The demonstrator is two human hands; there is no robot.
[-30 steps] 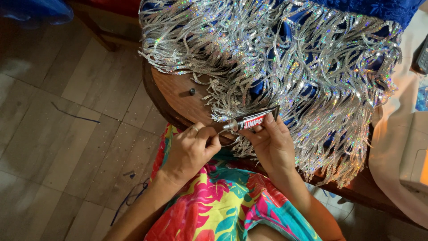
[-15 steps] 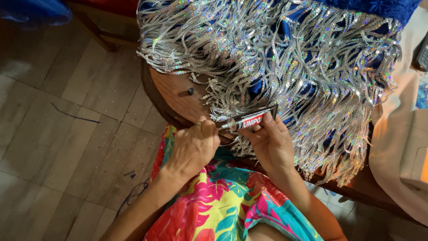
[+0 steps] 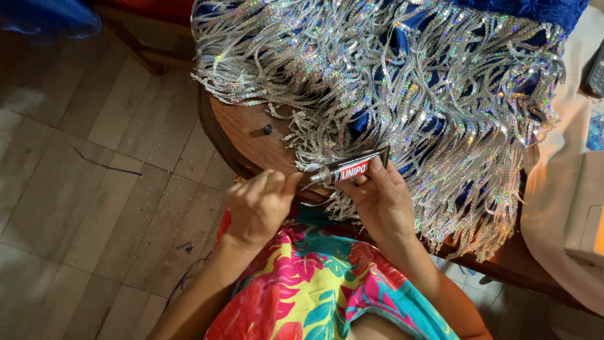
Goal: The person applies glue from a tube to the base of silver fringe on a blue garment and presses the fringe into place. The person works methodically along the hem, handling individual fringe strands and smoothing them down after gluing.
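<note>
My right hand [image 3: 382,201] holds a small black, red and white glue tube [image 3: 351,168] with its nozzle pointing left. My left hand [image 3: 259,204] has its fingers closed right at the nozzle tip; whatever it pinches there is too small to make out. Both hands hover over the near edge of a round wooden table [image 3: 242,135]. A blue garment covered in silver sequin fringe [image 3: 402,82] lies across the table, its strands hanging down behind my right hand. A small black cap [image 3: 268,129] lies on the bare wood.
My lap shows a bright floral fabric [image 3: 314,283]. Grey wood-plank floor [image 3: 82,189] stretches to the left, with a dark thread on it. A white sewing machine [image 3: 585,220] sits at the right edge on pale cloth.
My hands and the tube stay almost in place. My left fingers have shifted slightly at the nozzle tip.
</note>
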